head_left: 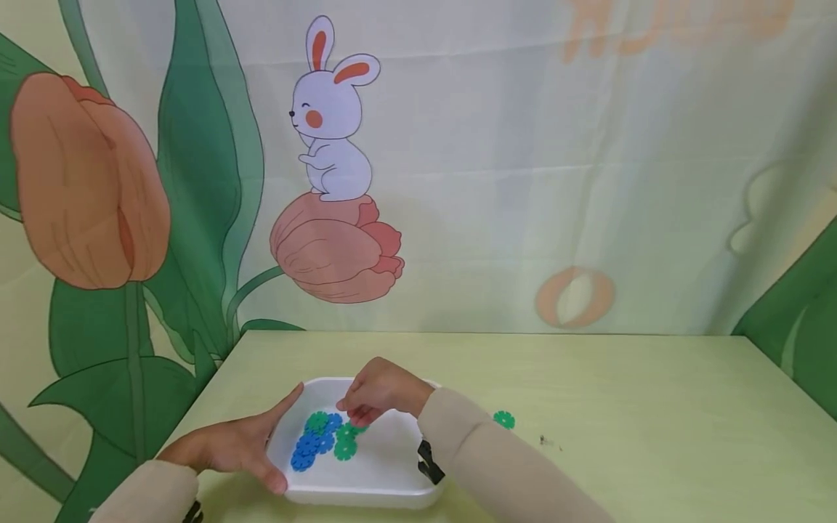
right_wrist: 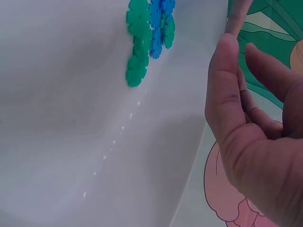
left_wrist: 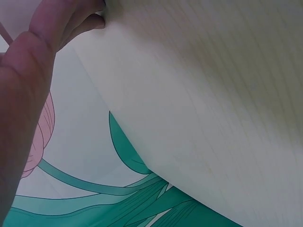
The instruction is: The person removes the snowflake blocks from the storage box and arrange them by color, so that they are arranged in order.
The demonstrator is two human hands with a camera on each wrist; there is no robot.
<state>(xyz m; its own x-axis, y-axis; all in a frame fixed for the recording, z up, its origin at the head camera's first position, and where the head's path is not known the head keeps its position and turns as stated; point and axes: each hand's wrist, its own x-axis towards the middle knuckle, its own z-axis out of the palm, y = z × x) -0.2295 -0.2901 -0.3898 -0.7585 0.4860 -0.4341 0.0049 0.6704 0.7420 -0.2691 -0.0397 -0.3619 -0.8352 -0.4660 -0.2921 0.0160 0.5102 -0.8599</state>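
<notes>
A white tray (head_left: 360,497) stands on the table with several blue snowflake discs (head_left: 306,444) and green snowflake discs (head_left: 345,449) in its left half. My left hand (head_left: 238,443) holds the tray's left end, thumb at the near corner and index finger reaching along to the far one. Its other fingers are hidden in the head view. Above the discs hovers my right hand (head_left: 378,392), its fingers bent. In the right wrist view a gap shows between the thumb and index finger of the right hand (right_wrist: 251,118), and no disc is visible there.
One green disc (head_left: 503,419) lies on the table (head_left: 628,407) to the right of the tray. Small dark specks (head_left: 546,440) are near it. Behind the table hangs a cloth backdrop (head_left: 484,181) printed with a rabbit and tulips.
</notes>
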